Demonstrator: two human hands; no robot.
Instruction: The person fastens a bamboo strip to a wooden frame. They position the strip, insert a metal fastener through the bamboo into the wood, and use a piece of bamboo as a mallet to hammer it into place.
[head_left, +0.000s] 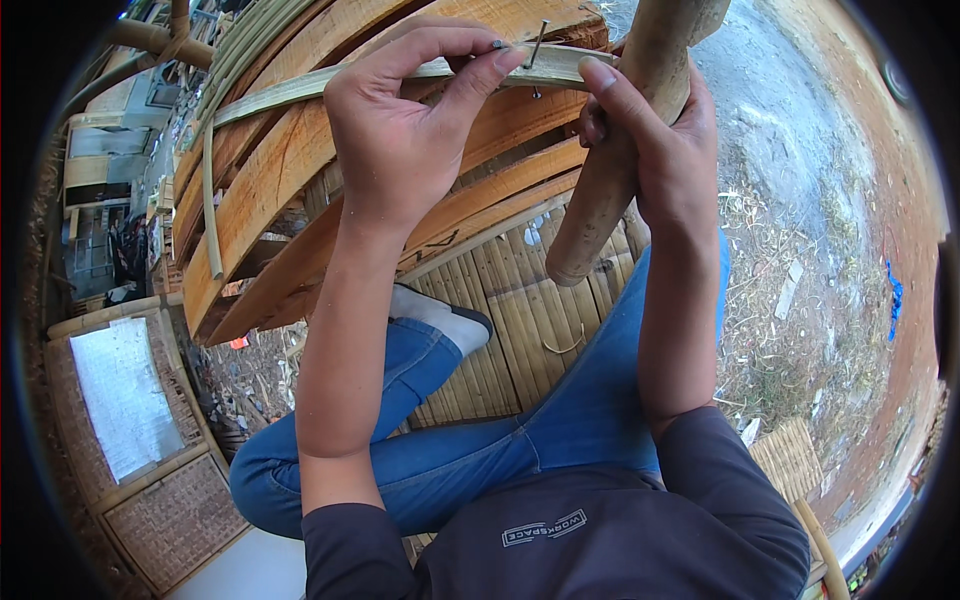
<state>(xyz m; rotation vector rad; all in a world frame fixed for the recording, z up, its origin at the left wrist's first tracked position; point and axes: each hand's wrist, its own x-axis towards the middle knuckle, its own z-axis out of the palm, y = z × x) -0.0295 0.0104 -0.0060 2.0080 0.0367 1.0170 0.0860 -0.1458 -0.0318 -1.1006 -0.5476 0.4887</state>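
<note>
Finger and thumb of my left hand (405, 130) are pinched together above a pale bamboo strip (562, 66). A small dark tip shows between them, too small to name. Just right of the pinch, a thin nail (539, 42) sticks up slanted from the strip, and a second nail head shows below the strip's near edge. My right hand (668, 140) is closed round a thick round wooden stick (590, 225), whose lower end points toward my lap. Its thumb reaches over the stick and presses the strip's right end. The strip runs left behind my left hand.
Curved orange-brown wooden slats (270, 165) lie under the strip, with more thin bamboo strips (245, 50) at upper left. I sit cross-legged on a bamboo-slat platform (475, 340). A woven panel (165, 520) is at lower left. Shavings litter the ground (790, 260) at right.
</note>
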